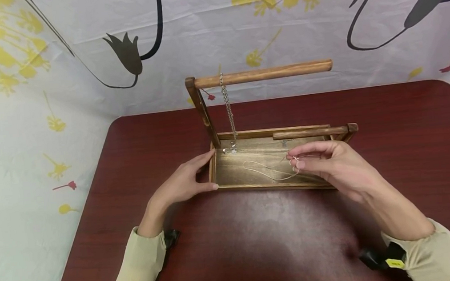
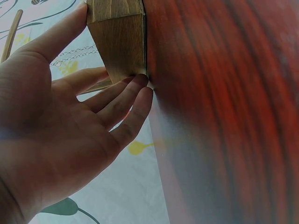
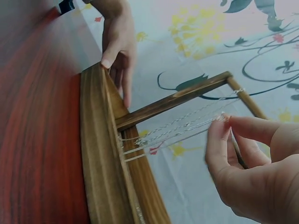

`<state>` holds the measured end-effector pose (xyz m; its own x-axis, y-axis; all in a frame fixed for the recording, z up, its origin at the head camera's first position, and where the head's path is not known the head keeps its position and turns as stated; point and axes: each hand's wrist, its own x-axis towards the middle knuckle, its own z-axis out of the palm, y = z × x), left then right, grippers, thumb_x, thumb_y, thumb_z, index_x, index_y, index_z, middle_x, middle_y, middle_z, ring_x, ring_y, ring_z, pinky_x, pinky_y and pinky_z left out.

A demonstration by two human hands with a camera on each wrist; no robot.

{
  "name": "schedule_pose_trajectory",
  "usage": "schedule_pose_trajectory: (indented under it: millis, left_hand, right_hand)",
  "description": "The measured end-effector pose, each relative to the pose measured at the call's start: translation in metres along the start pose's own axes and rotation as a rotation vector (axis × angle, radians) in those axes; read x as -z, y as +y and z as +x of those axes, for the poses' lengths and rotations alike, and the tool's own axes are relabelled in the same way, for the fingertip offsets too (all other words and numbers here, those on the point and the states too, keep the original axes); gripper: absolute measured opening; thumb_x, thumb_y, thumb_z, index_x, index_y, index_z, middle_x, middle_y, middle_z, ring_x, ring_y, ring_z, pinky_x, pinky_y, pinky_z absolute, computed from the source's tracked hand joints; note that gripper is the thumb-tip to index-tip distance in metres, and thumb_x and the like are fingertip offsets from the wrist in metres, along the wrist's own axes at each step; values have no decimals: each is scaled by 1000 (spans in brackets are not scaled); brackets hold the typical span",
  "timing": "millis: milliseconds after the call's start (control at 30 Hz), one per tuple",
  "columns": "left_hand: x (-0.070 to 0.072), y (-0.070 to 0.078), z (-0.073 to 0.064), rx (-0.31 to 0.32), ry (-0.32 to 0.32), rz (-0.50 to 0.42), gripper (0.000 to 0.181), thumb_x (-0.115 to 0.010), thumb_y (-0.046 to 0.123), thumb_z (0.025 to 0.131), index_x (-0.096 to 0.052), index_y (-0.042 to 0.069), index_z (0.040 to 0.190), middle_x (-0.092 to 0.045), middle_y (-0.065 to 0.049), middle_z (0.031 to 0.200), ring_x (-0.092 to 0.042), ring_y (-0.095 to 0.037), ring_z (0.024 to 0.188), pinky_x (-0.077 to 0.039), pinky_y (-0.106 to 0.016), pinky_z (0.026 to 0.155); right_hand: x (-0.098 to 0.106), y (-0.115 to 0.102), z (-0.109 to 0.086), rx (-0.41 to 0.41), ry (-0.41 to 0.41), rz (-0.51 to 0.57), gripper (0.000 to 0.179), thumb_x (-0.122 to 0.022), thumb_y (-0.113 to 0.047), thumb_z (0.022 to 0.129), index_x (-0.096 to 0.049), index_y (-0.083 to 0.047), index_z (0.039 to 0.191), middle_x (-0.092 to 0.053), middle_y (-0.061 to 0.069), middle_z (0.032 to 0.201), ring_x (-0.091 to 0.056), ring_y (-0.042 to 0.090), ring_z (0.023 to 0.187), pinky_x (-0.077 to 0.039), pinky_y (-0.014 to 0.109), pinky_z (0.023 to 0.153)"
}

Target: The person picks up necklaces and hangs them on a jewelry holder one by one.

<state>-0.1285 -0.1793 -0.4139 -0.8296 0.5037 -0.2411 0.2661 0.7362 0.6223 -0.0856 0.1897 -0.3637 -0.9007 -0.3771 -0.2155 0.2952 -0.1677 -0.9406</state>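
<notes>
A wooden jewelry stand [image 1: 263, 73] with a shallow tray base [image 1: 269, 187] stands on the table. My left hand [image 1: 184, 179] holds the tray's left end between thumb and fingers; in the left wrist view the fingers [image 2: 126, 100] lie against the wood. Above the tray, the thumb and forefinger of my right hand [image 1: 343, 166] pinch a thin necklace [image 1: 286, 178], its strands looping down and leftward. A thicker silver chain necklace [image 1: 228, 109] hangs from the upper bar, its pendant [image 1: 233, 148] low at the tray's left. The pinched part is mostly hidden by fingertips.
A lower wooden bar [image 1: 308, 133] juts leftward from the stand's right post, just behind my right hand. The dark red table [image 1: 273, 234] extends around the stand. A floral-patterned cloth [image 1: 184, 41] hangs behind and at the left.
</notes>
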Motion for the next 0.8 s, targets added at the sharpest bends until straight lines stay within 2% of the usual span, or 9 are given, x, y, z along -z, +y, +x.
schedule_pose_trajectory:
  millis: [200,567,800]
  left_hand:
    - [0,1,0,-3,0,-6,92,-78,40,86,-24,23,159,-29,-5,161,-28,-25,147,-28,-48,116]
    - [0,2,0,-2,-2,-2,92,-77,40,86,-25,23,159,-29,-6,161,-28,-25,146,-28,-48,116]
    - [0,1,0,-11,3,-1,92,-78,40,86,-25,23,159,-30,-5,161,-28,-25,146,-28,-47,116]
  right_hand:
    - [-2,-8,-4,39,-46,40,27,-64,10,91,-72,0,114,-72,10,109,-70,17,98,-56,33,88]
    - [-1,-21,-9,95,-57,0,34,-61,11,92,-68,1,123,-70,10,119,-69,20,107,-56,30,87]
    - [0,-29,-12,176,-108,59,35,-55,16,93,-65,6,125,-67,13,123,-68,25,109,-56,31,87]
